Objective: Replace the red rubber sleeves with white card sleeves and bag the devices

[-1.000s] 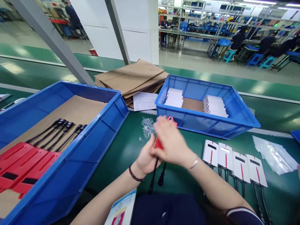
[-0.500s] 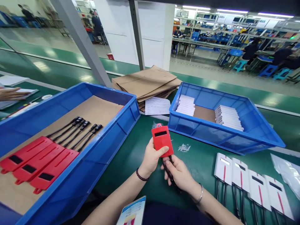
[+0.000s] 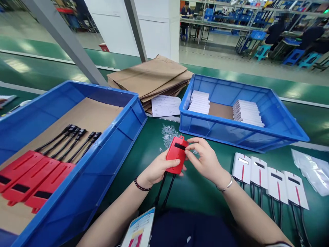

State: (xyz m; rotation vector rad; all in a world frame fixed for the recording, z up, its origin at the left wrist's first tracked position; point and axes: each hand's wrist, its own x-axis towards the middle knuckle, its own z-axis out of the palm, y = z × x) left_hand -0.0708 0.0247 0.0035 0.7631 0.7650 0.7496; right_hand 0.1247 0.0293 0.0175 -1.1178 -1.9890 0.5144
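My left hand (image 3: pixel 156 167) is closed around the lower part of a flat red plastic device (image 3: pixel 173 157), its thumb across the front. The device has a dark window strip near its top, and two black cables (image 3: pixel 168 188) hang from its lower end. At its upper right edge, beside the strip, the thumb and fingertips of my right hand (image 3: pixel 207 161) pinch the side. Whether a thin film lies between those fingertips is too small to see. Crumpled clear plastic scraps (image 3: pixel 169 134) lie just behind the device.
Left, a blue bin (image 3: pixel 120 151) holds several red cabled devices (image 3: pixel 41 175) on cardboard. Behind right, another blue bin (image 3: pixel 218 128) holds white pieces (image 3: pixel 248 111). Several white cabled devices (image 3: pixel 260 171) lie right, beside clear bags (image 3: pixel 312 171). Brown cardboard sheets (image 3: pixel 151 73) stand behind; a metal post (image 3: pixel 66 44) rises left.
My right hand has left the cables below the device and come up to its upper right edge. The cables now hang freely. The view has tilted down, and more plastic scraps show.
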